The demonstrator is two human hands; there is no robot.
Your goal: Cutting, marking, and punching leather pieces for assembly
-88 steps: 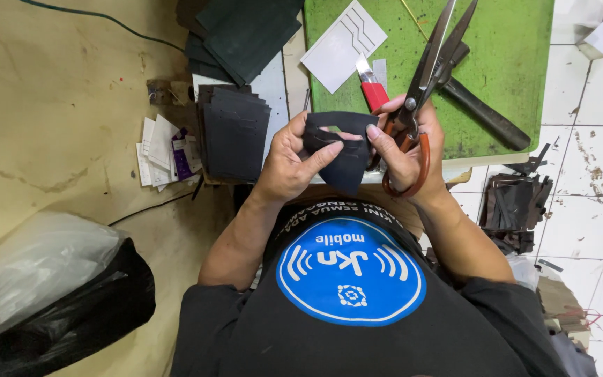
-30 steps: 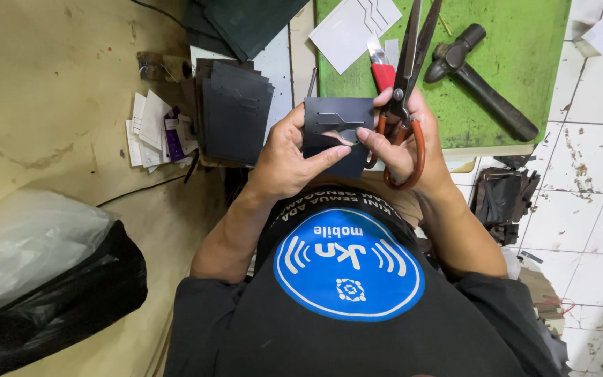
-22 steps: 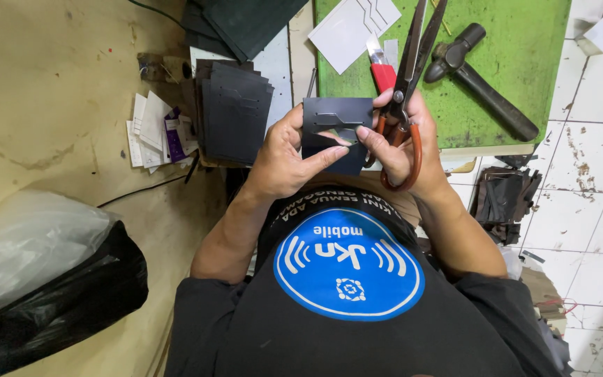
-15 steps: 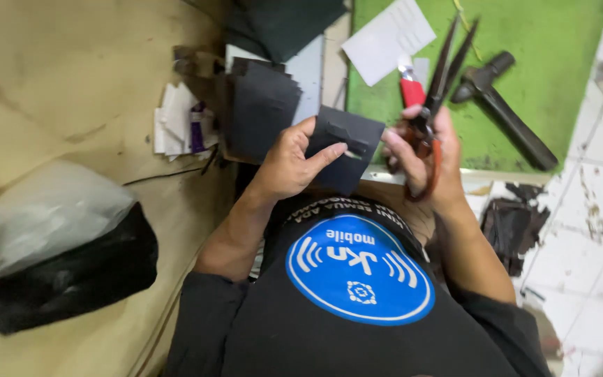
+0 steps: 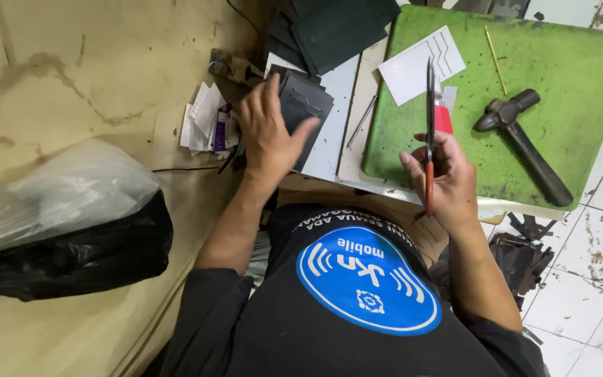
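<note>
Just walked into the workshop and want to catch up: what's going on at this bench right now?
A person seated at a low bench rests the left hand flat on a stack of dark cut pieces. The right hand holds scissors upright, blades shut, above the near edge of the green cutting mat. A hammer and a white paper template lie on the mat, untouched.

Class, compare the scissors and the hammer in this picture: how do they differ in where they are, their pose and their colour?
The scissors are held in the right hand; the hammer lies untouched on the green mat. The scissors point straight away from the person, blades together, while the hammer lies flat on a diagonal. The scissors have orange-red handles; the hammer is dark all over. Both are long hand tools over the same mat.
</note>
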